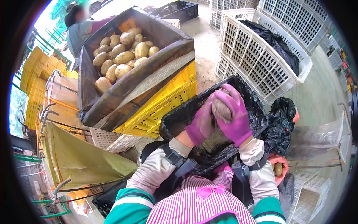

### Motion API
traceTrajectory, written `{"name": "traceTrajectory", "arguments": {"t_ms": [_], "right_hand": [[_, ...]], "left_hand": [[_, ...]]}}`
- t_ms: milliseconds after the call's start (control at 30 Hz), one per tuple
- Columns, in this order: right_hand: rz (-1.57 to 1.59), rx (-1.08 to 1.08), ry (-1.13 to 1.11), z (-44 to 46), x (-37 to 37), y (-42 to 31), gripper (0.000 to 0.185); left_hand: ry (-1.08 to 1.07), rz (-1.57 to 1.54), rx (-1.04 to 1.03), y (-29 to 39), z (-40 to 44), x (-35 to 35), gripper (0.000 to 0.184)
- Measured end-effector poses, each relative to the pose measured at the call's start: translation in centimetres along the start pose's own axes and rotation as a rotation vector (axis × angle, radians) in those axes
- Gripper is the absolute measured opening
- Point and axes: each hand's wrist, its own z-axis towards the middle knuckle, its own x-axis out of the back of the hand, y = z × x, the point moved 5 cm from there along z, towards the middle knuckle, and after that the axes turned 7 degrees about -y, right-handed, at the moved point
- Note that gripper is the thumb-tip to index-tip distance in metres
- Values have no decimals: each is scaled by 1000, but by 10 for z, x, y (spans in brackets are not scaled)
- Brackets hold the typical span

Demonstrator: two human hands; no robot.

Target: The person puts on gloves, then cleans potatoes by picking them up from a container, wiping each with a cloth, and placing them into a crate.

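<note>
Both of my hands wear purple gloves and meet over a tub lined with black plastic [175, 125]. Between them is a grey-brown, rounded potato [221, 111], partly covered by my fingers and a little blurred. My right hand [237, 118] wraps over its top and right side. From the left, my left hand [201, 123] closes against it, its fingertips partly hidden. Ahead and to the left, a raised bin with a dark lining [149, 80] holds many large, pale brown potatoes [124, 57].
A yellow crate [164, 106] supports the bin. White crates [248, 46] stand stacked at right, the top one holding black plastic [274, 41]. Crumpled black bags [279, 123] lie beside the tub. A yellow-green sheet [82, 156] hangs at left. Another person [80, 33] is behind the bin.
</note>
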Motion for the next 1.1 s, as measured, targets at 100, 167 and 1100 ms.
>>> {"name": "traceTrajectory", "arguments": {"t_ms": [100,167,1100], "right_hand": [[359,-185,104,3,0,38,36],[597,-478,213,-1,10,66,33],[475,-132,88,-12,15,42,47]], "left_hand": [[51,71,42,8,0,-8,63],[35,-194,104,7,3,-17,62],[12,449,-83,36,13,-2,77]]}}
